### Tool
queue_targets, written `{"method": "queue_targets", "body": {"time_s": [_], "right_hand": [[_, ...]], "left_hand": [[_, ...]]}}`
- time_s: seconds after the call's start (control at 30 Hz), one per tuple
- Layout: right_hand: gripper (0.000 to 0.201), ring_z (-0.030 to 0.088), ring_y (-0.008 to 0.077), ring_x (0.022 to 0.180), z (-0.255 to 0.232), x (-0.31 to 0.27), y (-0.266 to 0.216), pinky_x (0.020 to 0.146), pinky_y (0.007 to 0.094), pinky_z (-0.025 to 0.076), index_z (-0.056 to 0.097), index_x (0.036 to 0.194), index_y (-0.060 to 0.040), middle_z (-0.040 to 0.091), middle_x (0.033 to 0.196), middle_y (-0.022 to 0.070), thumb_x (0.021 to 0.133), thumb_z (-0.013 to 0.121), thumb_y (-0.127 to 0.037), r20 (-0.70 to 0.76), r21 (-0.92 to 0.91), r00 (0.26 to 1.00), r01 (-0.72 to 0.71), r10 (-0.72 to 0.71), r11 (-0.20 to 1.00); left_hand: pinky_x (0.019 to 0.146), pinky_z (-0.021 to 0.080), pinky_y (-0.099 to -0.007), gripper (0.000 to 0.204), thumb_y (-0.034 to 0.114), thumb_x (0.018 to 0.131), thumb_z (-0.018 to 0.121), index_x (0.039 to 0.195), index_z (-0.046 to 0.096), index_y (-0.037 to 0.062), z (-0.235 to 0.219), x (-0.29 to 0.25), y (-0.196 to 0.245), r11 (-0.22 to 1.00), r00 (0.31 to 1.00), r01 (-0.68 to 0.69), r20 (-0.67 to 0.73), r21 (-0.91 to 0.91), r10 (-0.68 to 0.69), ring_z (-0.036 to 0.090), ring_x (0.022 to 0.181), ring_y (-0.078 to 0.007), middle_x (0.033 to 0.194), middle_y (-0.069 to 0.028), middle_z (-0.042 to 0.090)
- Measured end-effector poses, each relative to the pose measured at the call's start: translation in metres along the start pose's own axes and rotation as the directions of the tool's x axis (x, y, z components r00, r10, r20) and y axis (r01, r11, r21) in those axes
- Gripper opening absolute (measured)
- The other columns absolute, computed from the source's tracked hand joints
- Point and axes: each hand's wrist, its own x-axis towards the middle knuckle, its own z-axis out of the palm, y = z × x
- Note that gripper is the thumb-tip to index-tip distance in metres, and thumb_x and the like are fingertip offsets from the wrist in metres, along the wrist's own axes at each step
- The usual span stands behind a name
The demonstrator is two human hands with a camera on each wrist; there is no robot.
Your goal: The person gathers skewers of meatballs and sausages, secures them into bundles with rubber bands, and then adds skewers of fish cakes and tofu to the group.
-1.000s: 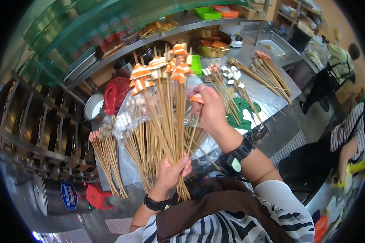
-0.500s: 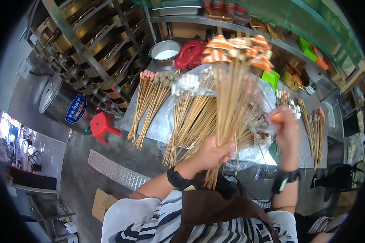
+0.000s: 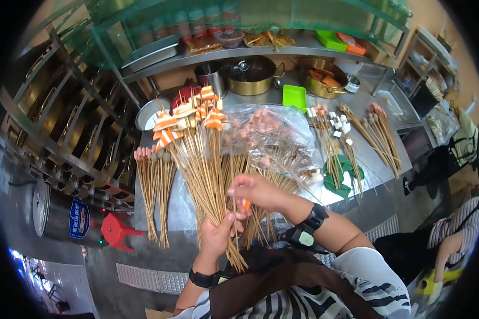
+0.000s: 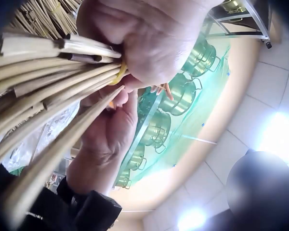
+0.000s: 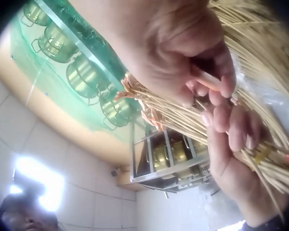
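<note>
A bundle of bamboo skewers [image 3: 199, 178] is gripped low down by my left hand [image 3: 214, 238]. Orange-and-white striped triangular food pieces [image 3: 167, 122] top the skewers, leaning up and to the left. A yellow rubber band [image 4: 119, 73] loops round the sticks beside the left hand. Just above that hand, my right hand [image 3: 261, 191] pinches a small orange-and-white piece [image 5: 207, 79] between thumb and fingers. In the right wrist view, the fingertips of both hands nearly meet at a single stick's end.
More skewer bundles [image 3: 154, 196] lie on the metal table, some under a clear plastic bag [image 3: 271, 141]. White-topped skewers [image 3: 341, 127] and a green cloth [image 3: 343, 178] are at the right. Brass pots [image 3: 253, 80] and a green tray [image 3: 294, 97] stand behind. A person [image 3: 457, 234] is at far right.
My right hand has come down from beside the bundle's upper part to the left hand, still pinching the orange-and-white piece. The left hand keeps its grip. The head view swung left, then back.
</note>
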Motion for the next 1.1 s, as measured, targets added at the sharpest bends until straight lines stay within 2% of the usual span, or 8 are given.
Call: {"method": "queue_targets", "body": {"time_s": [0.17, 0.23, 0.33, 0.43, 0.57, 0.77, 1.03, 1.1], "right_hand": [[0.012, 0.056, 0.0186, 0.054, -0.085, 0.035, -0.036, 0.043, 0.0305, 0.046, 0.052, 0.083, -0.0052, 0.055, 0.064, 0.0074, 0.088, 0.046, -0.014, -0.442, 0.111, 0.865, 0.317, -0.239, 0.942], [0.014, 0.057, 0.019, 0.055, -0.146, 0.056, -0.064, 0.044, 0.0298, 0.047, 0.053, 0.084, -0.0039, 0.056, 0.066, 0.0074, 0.088, 0.051, -0.017, -0.386, 0.157, 0.892, 0.316, -0.236, 0.936], [0.035, 0.059, 0.019, 0.061, -0.174, 0.059, -0.1, 0.054, 0.0292, 0.052, 0.054, 0.092, -0.0019, 0.058, 0.072, 0.0081, 0.087, 0.059, -0.036, -0.646, 0.145, 0.747, 0.324, -0.159, 0.935], [0.034, 0.059, 0.0215, 0.06, -0.163, 0.048, -0.094, 0.056, 0.0349, 0.054, 0.051, 0.094, 0.0013, 0.058, 0.076, 0.0113, 0.088, 0.056, -0.032, -0.625, 0.224, 0.759, 0.397, -0.182, 0.89], [0.024, 0.06, 0.0275, 0.087, -0.115, 0.022, -0.056, 0.075, 0.041, 0.053, 0.048, 0.103, 0.0058, 0.056, 0.092, 0.0155, 0.087, 0.052, -0.011, -0.3, 0.518, 0.947, 0.261, -0.113, 0.814], [0.034, 0.05, 0.0325, 0.11, -0.096, 0.016, -0.014, 0.099, 0.0376, 0.043, 0.044, 0.109, 0.0122, 0.045, 0.114, 0.0234, 0.075, 0.041, 0.013, -0.277, 0.657, 0.929, 0.369, -0.244, 0.657], [0.045, 0.05, 0.0354, 0.113, -0.131, -0.037, 0.022, 0.1, 0.0357, 0.043, 0.034, 0.121, 0.0104, 0.047, 0.117, 0.0265, 0.079, 0.045, 0.016, -0.409, 0.671, 0.902, 0.4, -0.139, 0.625], [0.048, 0.052, 0.0345, 0.11, -0.158, -0.069, 0.03, 0.097, 0.036, 0.045, 0.032, 0.123, 0.0085, 0.046, 0.115, 0.0254, 0.078, 0.048, 0.015, -0.553, 0.58, 0.822, 0.498, -0.138, 0.645]], "left_hand": [[0.058, 0.053, -0.0282, 0.018, 0.01, 0.093, 0.047, 0.1, 0.052, -0.0061, -0.012, -0.006, 0.002, 1.0, 1.0, 0.013, -0.024, -0.019, -0.013, 0.066, 0.071, -0.0219, 0.099, -0.018, 0.063], [0.057, 0.052, -0.0274, 0.018, 0.01, 0.093, 0.047, 0.1, 0.053, -0.0061, -0.021, -0.01, 0.002, 1.0, 1.0, 0.014, 0.003, 0.02, -0.014, 0.065, 0.068, -0.0208, 0.097, -0.0173, 0.064], [0.049, 0.045, -0.024, 0.014, 0.009, 0.093, 0.047, 0.098, 0.052, -0.0036, -0.025, -0.017, 0.003, 0.995, 0.999, 0.03, 0.021, 0.099, -0.033, 0.057, 0.054, -0.0143, 0.084, -0.0124, 0.063], [0.039, 0.034, -0.0229, 0.009, 0.01, 0.092, 0.049, 0.093, 0.048, 0.0014, -0.021, -0.016, 0.0, 0.998, 1.0, -0.017, -0.014, 0.057, 0.017, 0.041, 0.043, -0.0095, 0.062, -0.0056, 0.05], [0.039, 0.033, -0.0223, 0.01, 0.011, 0.092, 0.049, 0.094, 0.048, 0.0017, -0.018, -0.015, -0.002, 0.999, 1.0, 0.001, -0.015, -0.05, -0.002, 0.042, 0.044, -0.0096, 0.062, -0.0053, 0.05], [0.038, 0.032, -0.0216, 0.009, 0.011, 0.091, 0.051, 0.093, 0.049, 0.0031, -0.02, -0.015, 0.008, 0.997, 0.99, -0.021, -0.144, -0.072, 0.011, 0.041, 0.043, -0.0091, 0.061, -0.0028, 0.048], [0.037, 0.028, -0.0203, 0.011, 0.014, 0.09, 0.051, 0.094, 0.047, 0.0041, -0.039, -0.022, -0.013, 1.0, 0.953, -0.02, -0.303, 0.002, 0.02, 0.036, 0.042, -0.0072, 0.061, 0.0003, 0.041], [0.036, 0.027, -0.02, 0.012, 0.014, 0.09, 0.051, 0.094, 0.047, 0.0041, -0.04, -0.022, -0.015, 1.0, 0.963, -0.027, -0.269, -0.009, 0.023, 0.036, 0.042, -0.0068, 0.061, 0.0002, 0.04]]}}
